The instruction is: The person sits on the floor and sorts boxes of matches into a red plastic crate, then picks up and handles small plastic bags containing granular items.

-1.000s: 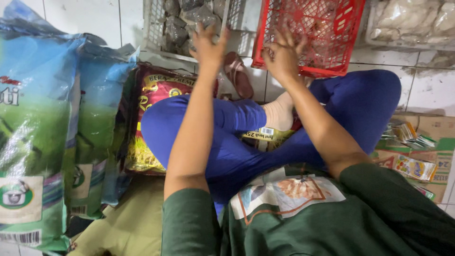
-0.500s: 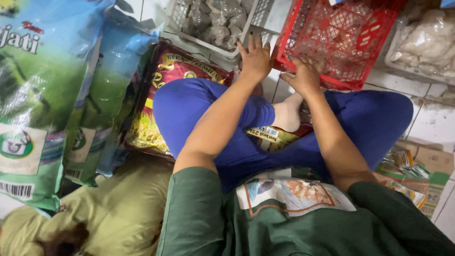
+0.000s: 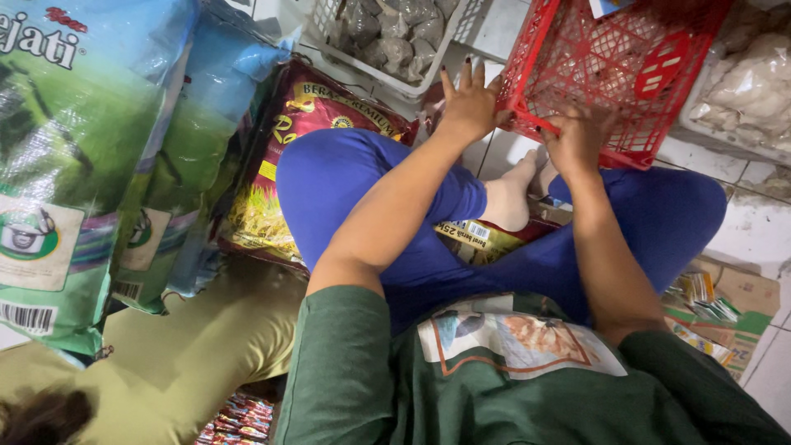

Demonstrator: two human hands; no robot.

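I sit cross-legged in blue trousers on a tiled floor. A red plastic crate (image 3: 626, 66) stands tilted in front of my knees. My left hand (image 3: 471, 103) rests against the crate's left corner, fingers spread, thumb on the rim. My right hand (image 3: 577, 136) grips the crate's near lower edge, fingers curled over it. The crate's inside looks hollow as far as it shows.
A white basket (image 3: 375, 74) of tied plastic bags stands at the back left. Large green rice sacks (image 3: 74, 173) and a red-and-yellow rice sack (image 3: 272, 189) lie on my left. Bagged goods (image 3: 750, 91) and a cardboard box of sachets (image 3: 717, 305) are on the right.
Both hands came down and nearer to me, drawing the red crate closer. The right hand went from spread fingers to a grip on the crate's lower edge.
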